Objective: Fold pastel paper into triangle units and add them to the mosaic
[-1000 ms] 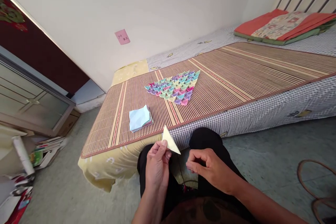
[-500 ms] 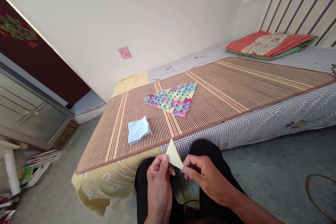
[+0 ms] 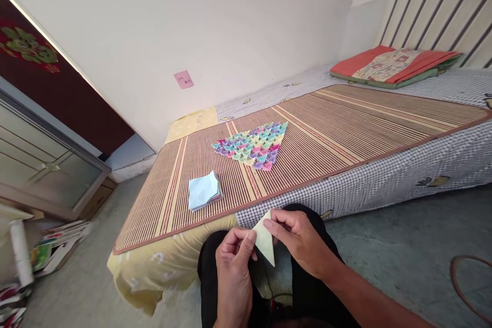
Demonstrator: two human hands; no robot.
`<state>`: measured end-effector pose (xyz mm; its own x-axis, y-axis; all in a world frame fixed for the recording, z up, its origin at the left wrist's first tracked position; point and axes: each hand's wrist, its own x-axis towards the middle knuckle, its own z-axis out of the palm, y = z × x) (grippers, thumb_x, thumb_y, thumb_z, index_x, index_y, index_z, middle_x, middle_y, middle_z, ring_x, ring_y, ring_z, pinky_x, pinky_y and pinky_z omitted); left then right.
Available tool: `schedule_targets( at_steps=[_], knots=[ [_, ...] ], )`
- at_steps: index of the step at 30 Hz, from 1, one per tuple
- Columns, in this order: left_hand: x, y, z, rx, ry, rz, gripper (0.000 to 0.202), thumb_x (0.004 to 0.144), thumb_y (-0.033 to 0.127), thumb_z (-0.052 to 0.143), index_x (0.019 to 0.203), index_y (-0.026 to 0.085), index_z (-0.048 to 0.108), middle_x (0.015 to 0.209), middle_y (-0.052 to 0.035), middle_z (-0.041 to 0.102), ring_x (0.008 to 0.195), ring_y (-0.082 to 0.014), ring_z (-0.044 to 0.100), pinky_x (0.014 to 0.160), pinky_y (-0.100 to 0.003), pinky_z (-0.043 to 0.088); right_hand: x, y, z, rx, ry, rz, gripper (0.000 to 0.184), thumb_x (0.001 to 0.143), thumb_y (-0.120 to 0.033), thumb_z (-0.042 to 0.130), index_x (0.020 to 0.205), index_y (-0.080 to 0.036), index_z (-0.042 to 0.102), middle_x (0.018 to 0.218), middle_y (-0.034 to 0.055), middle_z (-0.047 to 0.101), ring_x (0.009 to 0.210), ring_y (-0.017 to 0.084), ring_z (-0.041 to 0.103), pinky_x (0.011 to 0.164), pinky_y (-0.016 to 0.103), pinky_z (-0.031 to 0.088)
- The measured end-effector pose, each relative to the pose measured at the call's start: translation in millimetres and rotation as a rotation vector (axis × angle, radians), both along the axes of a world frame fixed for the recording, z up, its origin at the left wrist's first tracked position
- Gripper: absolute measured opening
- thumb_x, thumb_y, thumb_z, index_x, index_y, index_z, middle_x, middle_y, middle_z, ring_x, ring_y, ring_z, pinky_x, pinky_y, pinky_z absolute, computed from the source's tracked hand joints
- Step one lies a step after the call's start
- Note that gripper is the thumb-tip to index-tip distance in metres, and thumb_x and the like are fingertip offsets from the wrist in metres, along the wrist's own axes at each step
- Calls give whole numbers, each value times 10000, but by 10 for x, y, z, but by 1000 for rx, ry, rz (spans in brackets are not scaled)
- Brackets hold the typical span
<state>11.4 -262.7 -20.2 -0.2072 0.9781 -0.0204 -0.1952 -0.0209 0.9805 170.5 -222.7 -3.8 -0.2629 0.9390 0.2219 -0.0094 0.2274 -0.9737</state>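
Observation:
A pale yellow sheet of paper (image 3: 264, 242), folded into a triangle, is held up over my lap. My left hand (image 3: 236, 261) pinches its left corner between thumb and fingers. At the upper right edge, my right hand (image 3: 298, 238) grips the same paper, thumb in front. One point of the triangle hangs down between my hands. On the bamboo mat beyond lies a stack of square paper (image 3: 203, 191), light blue on top. Behind it are rows of small folded paper triangles (image 3: 253, 146) in many colours, laid out in a large triangle.
The striped mat (image 3: 323, 128) covers a bed with a checked sheet (image 3: 369, 179) and a yellow cloth (image 3: 154, 266) at its edge. A folded orange quilt (image 3: 395, 65) lies at the far right. A pink note (image 3: 183, 79) is on the wall. Papers (image 3: 57, 246) lie on the floor at left.
The paper triangle has turned, its point now downward instead of up. My right hand has shifted up from the lower right corner to the upper edge, while my left hand keeps hold.

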Motion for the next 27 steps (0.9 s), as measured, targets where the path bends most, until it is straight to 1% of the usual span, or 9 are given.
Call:
schedule_targets(
  at_steps=[4,6,8,11,13,15,19,23,27],
  knots=[
    [11,-10,63,-4,-11,-53,380,831,437,839,653,165,641,630,13,503,641,-128,427,627,-233,377,11,10,-34,40,-21,-61,460,1018,-370,510,596,-216,411,571,-42,403,559,122,406,561,283,322],
    [18,9,90,-37,-87,-75,397,802,447,864,646,160,638,616,16,502,615,-115,419,600,-217,378,26,23,-30,19,17,-103,414,995,-381,547,626,-219,454,579,-42,419,566,128,423,566,279,346],
    [21,41,106,-106,-223,-89,416,737,463,912,657,152,647,612,23,510,580,-95,408,549,-195,371,44,37,-16,-29,91,-126,336,978,-414,586,710,-213,561,635,-26,519,604,141,494,607,280,410],
    [17,84,108,-212,-392,-87,438,626,435,988,682,136,674,625,29,538,554,-70,429,489,-162,383,60,35,-8,-99,152,-34,296,955,-469,648,839,-197,670,739,1,618,671,151,557,661,281,470],
    [16,96,99,-249,-455,-73,440,582,395,1019,705,123,695,632,31,564,550,-57,461,478,-140,412,56,16,-20,-133,147,72,291,920,-471,717,860,-187,696,757,2,628,693,147,562,659,270,470],
    [21,100,89,-275,-508,-62,448,551,361,1038,723,111,708,647,27,594,547,-48,494,470,-126,439,46,-6,-41,-155,142,122,283,891,-449,771,849,-177,703,757,-1,625,704,140,557,660,260,461],
    [51,105,78,-321,-602,-62,458,503,292,1058,722,97,707,673,17,630,550,-46,546,453,-111,472,36,-25,-61,-184,164,132,297,881,-440,793,816,-167,696,722,-14,601,679,127,537,643,253,447],
    [83,108,78,-341,-651,-74,452,487,251,1062,707,102,696,674,19,632,550,-47,564,468,-110,502,52,-29,-46,-197,189,150,286,880,-432,783,816,-169,689,741,1,626,693,145,582,653,270,474],
    [97,86,84,-302,-593,-93,424,539,296,1045,702,111,700,674,15,628,552,-50,550,489,-118,514,67,-44,-10,-182,169,150,152,903,-331,705,860,-186,686,769,2,645,715,155,603,671,274,496]
  ],
)
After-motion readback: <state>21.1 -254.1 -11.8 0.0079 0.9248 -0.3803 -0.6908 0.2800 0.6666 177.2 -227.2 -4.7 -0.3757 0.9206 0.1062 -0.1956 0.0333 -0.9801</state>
